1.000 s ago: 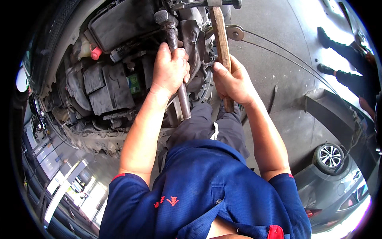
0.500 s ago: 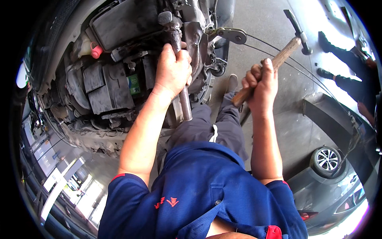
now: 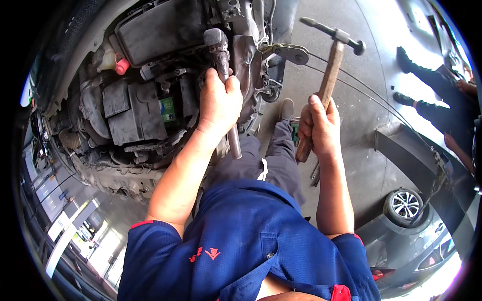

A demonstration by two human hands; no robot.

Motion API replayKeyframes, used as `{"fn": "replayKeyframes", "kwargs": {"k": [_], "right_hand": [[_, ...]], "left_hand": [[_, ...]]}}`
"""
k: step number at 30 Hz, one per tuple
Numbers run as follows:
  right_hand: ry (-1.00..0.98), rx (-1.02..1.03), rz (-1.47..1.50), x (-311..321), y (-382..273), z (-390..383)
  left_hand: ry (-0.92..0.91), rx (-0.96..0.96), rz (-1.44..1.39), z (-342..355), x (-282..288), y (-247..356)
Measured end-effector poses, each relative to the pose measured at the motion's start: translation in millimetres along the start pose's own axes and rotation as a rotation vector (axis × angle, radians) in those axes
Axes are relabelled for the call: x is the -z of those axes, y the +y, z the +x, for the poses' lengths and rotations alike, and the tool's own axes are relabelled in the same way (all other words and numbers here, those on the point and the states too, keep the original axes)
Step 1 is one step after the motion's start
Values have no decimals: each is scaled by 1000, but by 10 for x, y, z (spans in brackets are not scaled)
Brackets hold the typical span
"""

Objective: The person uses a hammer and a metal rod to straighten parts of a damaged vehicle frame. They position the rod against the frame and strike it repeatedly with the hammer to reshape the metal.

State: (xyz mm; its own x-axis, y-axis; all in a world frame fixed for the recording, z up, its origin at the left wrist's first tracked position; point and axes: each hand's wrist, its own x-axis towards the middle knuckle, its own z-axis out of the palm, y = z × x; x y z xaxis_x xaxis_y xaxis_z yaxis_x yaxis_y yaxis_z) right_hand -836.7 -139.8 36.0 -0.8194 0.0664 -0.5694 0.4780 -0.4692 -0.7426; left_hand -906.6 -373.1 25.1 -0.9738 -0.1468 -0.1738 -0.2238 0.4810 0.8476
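Note:
My left hand [image 3: 219, 103] is closed round a steel-handled hammer [image 3: 234, 144]. Its blocky, worn head sticks out beyond my fist over the car's bent front edge [image 3: 245, 65], and the bare handle end points back toward my legs. Whether that head touches the metal I cannot tell. My right hand [image 3: 320, 128] grips a wooden-handled hammer [image 3: 330, 75] low on the shaft. This one is raised to the right of the car, its head up, with a long flat peen toward the left and a round face toward the right.
An exposed engine bay with a black battery cover [image 3: 135, 113] and red cap [image 3: 121, 65] lies to the left. A pulley clamp [image 3: 291, 53] with taut cables runs right to a grey steel beam [image 3: 401, 150]. Another person [image 3: 442, 95] is at far right, above a grey car [image 3: 422, 251].
The wooden-handled hammer has swung leftward and more upright, its head now closer to the car. My right hand has moved slightly left and down. My left hand has barely shifted.

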Motion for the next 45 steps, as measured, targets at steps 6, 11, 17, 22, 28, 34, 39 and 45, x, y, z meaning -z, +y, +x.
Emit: {"fn": "replayKeyframes", "kwargs": {"k": [6, 11, 17, 22, 28, 34, 39, 45], "right_hand": [[-195, -47, -51, -260, 85, 24], [-283, -73, -93, -551, 77, 22], [-37, 113, -76, 76, -125, 102], [209, 264, 27, 92, -7, 84], [-243, -63, -269, -550, -76, 102], [-56, 38, -74, -261, 112, 120], [-131, 10, 2, -57, -76, 127], [-277, -81, -73, -226, -11, 137]], "left_hand": [[-85, 229, -231, 54, -14, 269], [-74, 201, -57, 122, -92, 192], [-54, 100, 14, 151, -85, 8], [-49, 24, 115, 174, -148, -74], [-22, 84, 252, 345, -65, 242], [1, 51, 188, 152, -80, -48], [74, -122, 310, 111, -58, -53], [-69, -2, 101, 83, -58, 64]]}}
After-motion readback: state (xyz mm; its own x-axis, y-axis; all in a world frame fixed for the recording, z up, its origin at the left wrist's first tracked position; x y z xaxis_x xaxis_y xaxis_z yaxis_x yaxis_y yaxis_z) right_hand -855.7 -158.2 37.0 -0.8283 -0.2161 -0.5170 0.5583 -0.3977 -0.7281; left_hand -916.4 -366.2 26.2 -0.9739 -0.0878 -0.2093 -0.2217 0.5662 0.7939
